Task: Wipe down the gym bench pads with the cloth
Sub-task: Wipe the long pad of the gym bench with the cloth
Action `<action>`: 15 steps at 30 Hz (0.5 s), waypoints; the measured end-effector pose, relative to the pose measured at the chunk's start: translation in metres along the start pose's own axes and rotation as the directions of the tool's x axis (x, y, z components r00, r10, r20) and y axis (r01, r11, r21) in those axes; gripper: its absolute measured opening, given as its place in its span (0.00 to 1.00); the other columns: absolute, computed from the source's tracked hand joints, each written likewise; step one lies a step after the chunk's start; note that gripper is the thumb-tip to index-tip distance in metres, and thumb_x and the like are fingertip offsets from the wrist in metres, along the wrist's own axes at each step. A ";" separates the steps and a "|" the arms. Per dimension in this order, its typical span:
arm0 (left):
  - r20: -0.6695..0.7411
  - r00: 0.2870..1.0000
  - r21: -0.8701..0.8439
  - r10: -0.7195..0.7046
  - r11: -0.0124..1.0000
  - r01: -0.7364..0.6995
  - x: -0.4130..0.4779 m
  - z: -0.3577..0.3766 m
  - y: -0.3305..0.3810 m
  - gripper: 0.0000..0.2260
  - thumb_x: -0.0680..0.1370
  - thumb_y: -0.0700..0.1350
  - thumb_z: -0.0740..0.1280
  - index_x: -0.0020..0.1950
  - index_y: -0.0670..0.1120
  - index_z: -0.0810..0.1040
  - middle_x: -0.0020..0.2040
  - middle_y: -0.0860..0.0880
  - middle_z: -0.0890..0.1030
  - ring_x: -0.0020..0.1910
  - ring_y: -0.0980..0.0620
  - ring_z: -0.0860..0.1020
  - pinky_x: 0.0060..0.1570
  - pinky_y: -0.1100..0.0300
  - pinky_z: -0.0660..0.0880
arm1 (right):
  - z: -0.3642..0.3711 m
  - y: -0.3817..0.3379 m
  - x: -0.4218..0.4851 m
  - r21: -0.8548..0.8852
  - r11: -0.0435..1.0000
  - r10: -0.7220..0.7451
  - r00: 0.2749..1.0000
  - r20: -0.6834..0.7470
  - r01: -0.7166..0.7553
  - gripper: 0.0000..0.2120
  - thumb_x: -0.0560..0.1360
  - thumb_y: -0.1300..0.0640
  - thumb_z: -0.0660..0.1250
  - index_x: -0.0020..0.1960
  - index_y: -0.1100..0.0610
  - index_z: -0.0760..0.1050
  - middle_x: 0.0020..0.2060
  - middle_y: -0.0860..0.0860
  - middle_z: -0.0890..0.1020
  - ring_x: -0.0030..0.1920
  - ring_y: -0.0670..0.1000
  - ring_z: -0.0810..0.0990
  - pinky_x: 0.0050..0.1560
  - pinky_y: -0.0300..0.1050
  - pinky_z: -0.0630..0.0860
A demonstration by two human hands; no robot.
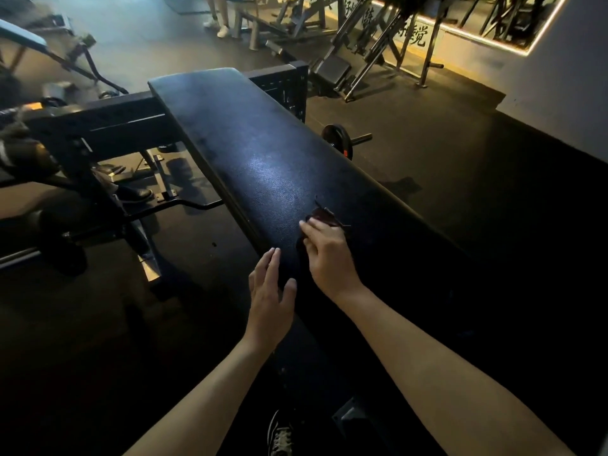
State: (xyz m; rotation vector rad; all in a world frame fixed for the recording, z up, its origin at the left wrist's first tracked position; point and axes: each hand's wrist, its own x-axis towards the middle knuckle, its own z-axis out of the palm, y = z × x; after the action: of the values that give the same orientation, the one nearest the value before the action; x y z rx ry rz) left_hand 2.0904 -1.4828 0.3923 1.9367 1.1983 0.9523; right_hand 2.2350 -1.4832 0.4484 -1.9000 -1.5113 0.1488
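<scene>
step: wiping pad [250, 143] | right hand [329, 255] fingers [309, 231] clench cloth [324, 216] (dark, bunched) | left hand [271, 291] fingers [270, 264] released, by pad edge | advice: flatten cloth, long overlapping strokes

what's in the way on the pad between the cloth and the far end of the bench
Nothing visible. The right hand holds the cloth on the bench pad, and the pad's surface from there to its far end shows nothing lying on it. The left hand is nearer the person than the cloth, outside that path.
</scene>
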 end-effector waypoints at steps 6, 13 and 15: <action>-0.019 0.988 -0.267 -0.152 0.953 0.141 0.008 -0.012 -0.007 0.21 0.84 0.43 0.59 0.78 0.49 0.65 0.74 0.48 0.69 0.69 0.67 0.67 0.74 0.63 0.61 | 0.027 -0.029 0.011 0.052 0.997 0.051 0.981 0.190 -0.062 0.16 0.80 0.63 0.62 0.67 0.60 0.77 0.66 0.57 0.78 0.67 0.59 0.74 0.71 0.44 0.65; -0.054 0.988 -0.372 -0.147 0.921 0.117 -0.001 -0.010 -0.005 0.22 0.80 0.58 0.57 0.74 0.57 0.67 0.74 0.57 0.67 0.74 0.60 0.63 0.76 0.60 0.58 | -0.003 -0.037 -0.017 0.402 0.908 0.025 0.971 0.238 -0.122 0.15 0.80 0.61 0.65 0.66 0.57 0.79 0.61 0.50 0.80 0.61 0.46 0.78 0.66 0.38 0.72; -0.103 0.990 -0.179 -0.098 0.981 0.078 0.005 -0.008 -0.004 0.25 0.79 0.61 0.56 0.75 0.57 0.67 0.76 0.57 0.63 0.75 0.59 0.58 0.74 0.66 0.51 | 0.002 -0.023 -0.011 0.236 0.971 0.022 0.997 0.068 -0.038 0.15 0.79 0.61 0.65 0.65 0.57 0.79 0.62 0.52 0.78 0.63 0.50 0.75 0.68 0.39 0.68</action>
State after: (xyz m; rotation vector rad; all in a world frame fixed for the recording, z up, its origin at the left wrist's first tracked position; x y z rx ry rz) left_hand 2.0835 -1.4753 0.3948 1.6989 1.2101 1.0923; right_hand 2.2119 -1.4902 0.4563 -1.7418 -1.4374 0.3908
